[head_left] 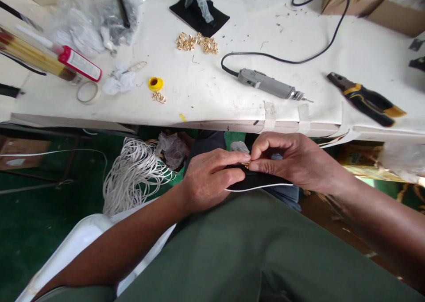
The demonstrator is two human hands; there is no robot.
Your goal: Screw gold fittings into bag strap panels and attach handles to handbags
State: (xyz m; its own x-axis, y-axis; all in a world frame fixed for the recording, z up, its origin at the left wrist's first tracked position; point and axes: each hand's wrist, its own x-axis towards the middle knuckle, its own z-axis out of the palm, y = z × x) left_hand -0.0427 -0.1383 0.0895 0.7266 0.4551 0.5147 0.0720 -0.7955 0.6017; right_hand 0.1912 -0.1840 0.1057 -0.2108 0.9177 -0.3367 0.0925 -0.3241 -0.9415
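Note:
On my lap, below the table's front edge, lies a black flat piece (257,182) with a white rim along its near side. My left hand (212,176) grips this piece from the left, fingers bent over its top. Thumb and fingertips of my right hand (282,158) pinch a small gold metal fitting (245,164) against it, right at the left fingertips. Clear plastic wrap (239,147) shows just beyond the fingers. How the fitting sits on the piece is mostly hidden by the fingers.
The white table (206,102) carries a grey rotary tool (268,84) with a black cord, pliers (365,98), gold fittings (195,43), a yellow ring-shaped spool (155,84), a tape roll (87,92) and another black piece with a wrapped handle (199,14). White cord (133,173) hangs bundled at lower left.

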